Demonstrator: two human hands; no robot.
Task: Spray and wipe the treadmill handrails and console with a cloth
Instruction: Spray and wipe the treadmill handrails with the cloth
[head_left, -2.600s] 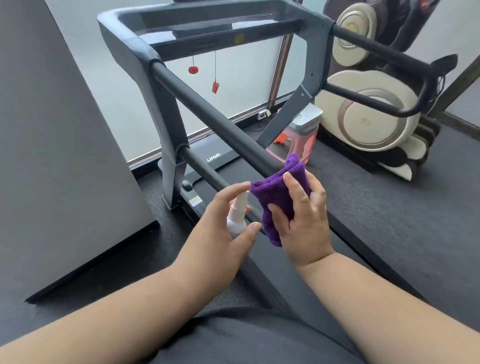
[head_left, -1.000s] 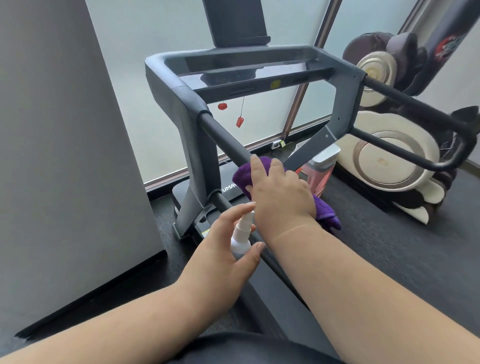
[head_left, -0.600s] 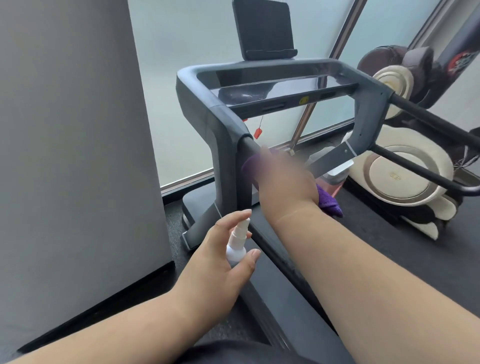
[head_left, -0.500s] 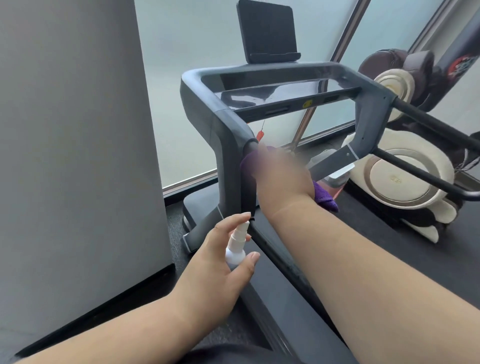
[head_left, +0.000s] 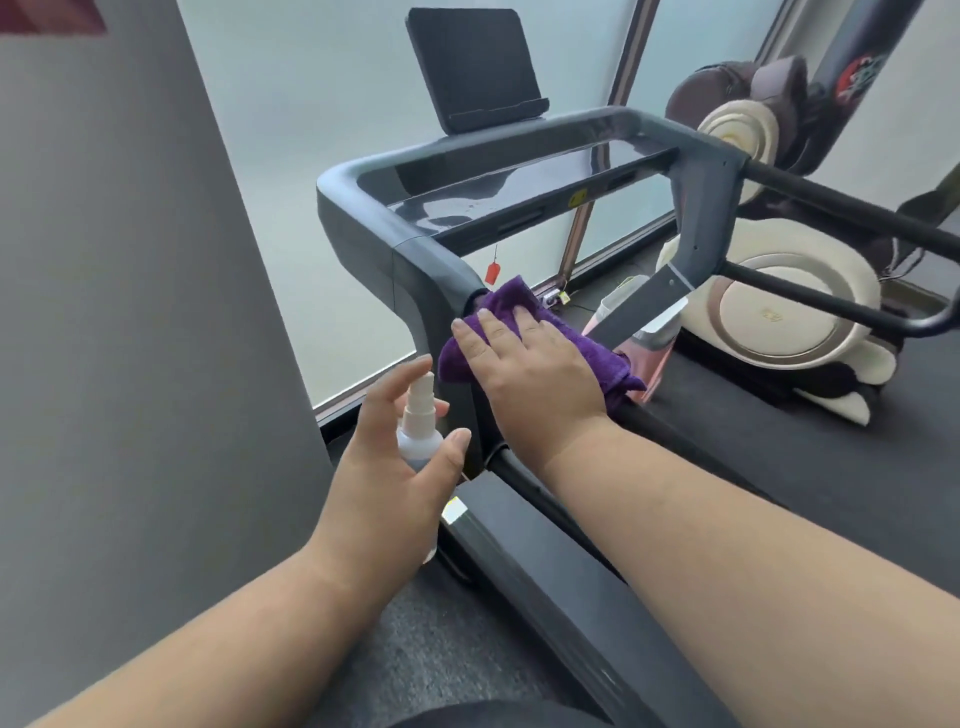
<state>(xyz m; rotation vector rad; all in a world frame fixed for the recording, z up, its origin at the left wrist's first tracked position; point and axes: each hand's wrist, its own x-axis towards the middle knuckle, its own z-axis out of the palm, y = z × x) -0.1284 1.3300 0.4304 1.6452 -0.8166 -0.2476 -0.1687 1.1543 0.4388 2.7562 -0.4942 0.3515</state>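
Up the left handrail (head_left: 524, 483) the right hand (head_left: 530, 364) has slid, fingers flat, pressing the purple cloth (head_left: 597, 353) beside the console (head_left: 493, 192) corner (open floor rightward). Left hand (head_left: 395, 467) grips the spray bottle (head_left: 418, 426).

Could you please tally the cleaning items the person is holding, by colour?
Purple: 1, the cloth under the right hand.
White: 1, the spray bottle in the left hand.
Total: 2.

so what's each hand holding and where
Left hand grips the spray bottle round its body. Right hand presses the purple cloth flat on the handrail.
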